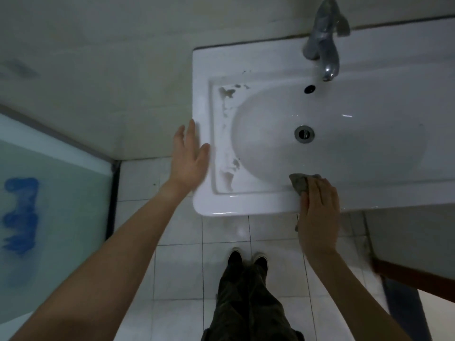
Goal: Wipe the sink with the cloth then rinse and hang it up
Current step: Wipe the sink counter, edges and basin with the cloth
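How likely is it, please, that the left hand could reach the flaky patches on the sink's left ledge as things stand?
Probably yes. The left hand lies open at the sink's left rim, right beside the flaky patches, with nothing between them. The cloth, though, is in the right hand.

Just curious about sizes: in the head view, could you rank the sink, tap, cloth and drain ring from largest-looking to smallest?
1. sink
2. tap
3. cloth, visible part only; the right hand covers the rest, so its true size is unsure
4. drain ring, only slightly smaller
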Demonstrator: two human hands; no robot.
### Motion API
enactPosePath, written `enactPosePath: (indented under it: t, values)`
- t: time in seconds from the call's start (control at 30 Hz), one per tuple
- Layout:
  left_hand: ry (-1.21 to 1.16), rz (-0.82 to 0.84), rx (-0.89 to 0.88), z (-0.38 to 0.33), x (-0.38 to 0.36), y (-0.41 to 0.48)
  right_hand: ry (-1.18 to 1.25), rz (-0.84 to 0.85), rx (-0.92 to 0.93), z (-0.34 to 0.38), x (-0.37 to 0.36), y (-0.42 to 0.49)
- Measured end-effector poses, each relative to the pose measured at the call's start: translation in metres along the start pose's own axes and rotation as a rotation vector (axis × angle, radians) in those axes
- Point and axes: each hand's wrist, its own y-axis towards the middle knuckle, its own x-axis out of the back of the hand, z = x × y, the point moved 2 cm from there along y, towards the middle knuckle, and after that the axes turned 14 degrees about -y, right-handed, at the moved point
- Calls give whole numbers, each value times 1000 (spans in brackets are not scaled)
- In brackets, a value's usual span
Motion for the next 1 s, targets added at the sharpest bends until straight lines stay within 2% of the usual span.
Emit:
enactPosePath:
  t: [0.07, 0.2, 0.3, 0.37, 0.5, 0.73, 0.87, 0.93, 1.0]
  values:
    - [-182, 45, 99, 11, -9, -1, -47, 33, -5, 29, -4, -6]
    - [-354, -7, 175, 15, -20, -5, 60, 126, 163, 143, -23, -33]
    - [-450, 0, 176, 15, -18, -7, 124, 161, 98, 190, -28, -40]
    - [-466, 7, 169, 16, -17, -5, 100, 190, 124, 185, -30, -37]
    - [-475, 29, 167, 20, -18, -5, 81, 241, 333, 162, -27, -28]
    - [-527, 46, 155, 26, -19, -2, 149, 371, 458, 157, -20, 26]
    - [-585, 65, 167, 30, -19, 0, 248, 395, 440, 158, -18, 51]
    - [-612, 74, 181, 29, -18, 0, 259, 385, 358, 157, -20, 78]
    - [-615, 78, 179, 27, -16, -1, 333, 304, 216, 155, -20, 110]
